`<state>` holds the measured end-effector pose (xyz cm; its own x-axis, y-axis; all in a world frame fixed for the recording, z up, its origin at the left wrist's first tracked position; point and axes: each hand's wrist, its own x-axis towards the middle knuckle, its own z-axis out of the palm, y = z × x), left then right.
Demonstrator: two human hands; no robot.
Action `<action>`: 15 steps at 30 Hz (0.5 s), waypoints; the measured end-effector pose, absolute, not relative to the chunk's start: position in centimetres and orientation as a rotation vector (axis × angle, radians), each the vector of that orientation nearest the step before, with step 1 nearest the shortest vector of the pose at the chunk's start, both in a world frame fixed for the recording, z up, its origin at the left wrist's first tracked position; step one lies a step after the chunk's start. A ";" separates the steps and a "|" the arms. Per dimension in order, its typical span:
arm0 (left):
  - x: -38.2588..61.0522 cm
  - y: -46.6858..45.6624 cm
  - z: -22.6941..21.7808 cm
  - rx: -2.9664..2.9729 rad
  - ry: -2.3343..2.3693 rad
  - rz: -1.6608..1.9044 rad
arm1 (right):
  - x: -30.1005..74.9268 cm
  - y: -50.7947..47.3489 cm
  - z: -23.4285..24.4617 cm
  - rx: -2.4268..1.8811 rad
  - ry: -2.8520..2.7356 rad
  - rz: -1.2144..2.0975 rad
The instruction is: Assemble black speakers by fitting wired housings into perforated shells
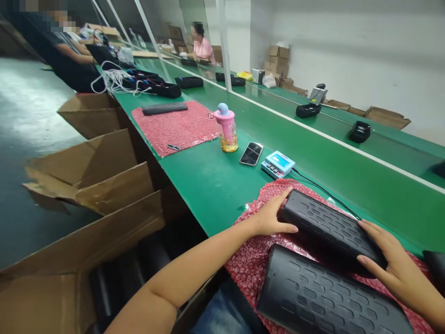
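Note:
A long black speaker (330,227) with a slotted grille lies on a red bubble-wrap sheet (250,264) in front of me. My left hand (271,215) cups its left end, thumb under and fingers along the top. My right hand (396,266) grips its right end with fingers curled over the edge. A second, similar black speaker (323,297) lies nearer to me on the same sheet, untouched.
On the green bench (208,181) stand a pink bottle (226,127), a phone (251,153) and a small blue-screen meter (278,163) with a cable. Another red sheet (174,125) lies further along. Open cardboard boxes (93,171) line the left. Other people work at the far end.

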<state>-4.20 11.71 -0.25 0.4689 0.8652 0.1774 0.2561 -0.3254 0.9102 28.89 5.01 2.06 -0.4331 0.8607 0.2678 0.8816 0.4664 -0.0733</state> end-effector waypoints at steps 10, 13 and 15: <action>-3.9 11.7 -0.8 1.816 0.905 0.929 | 29.1 5.3 3.1 -1.462 -2.521 -0.197; -3.9 11.8 -0.8 1.821 0.895 0.937 | 29.3 5.4 2.8 -1.475 -2.533 -0.203; -3.9 11.9 -0.9 1.817 0.891 0.942 | 29.5 5.7 3.1 -1.512 -2.575 -0.172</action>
<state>-3.87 11.86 -0.92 0.4555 0.8575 0.2392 0.1915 -0.3568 0.9144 29.54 5.70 3.12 -0.4806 0.8568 0.1870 0.8741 0.4853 0.0226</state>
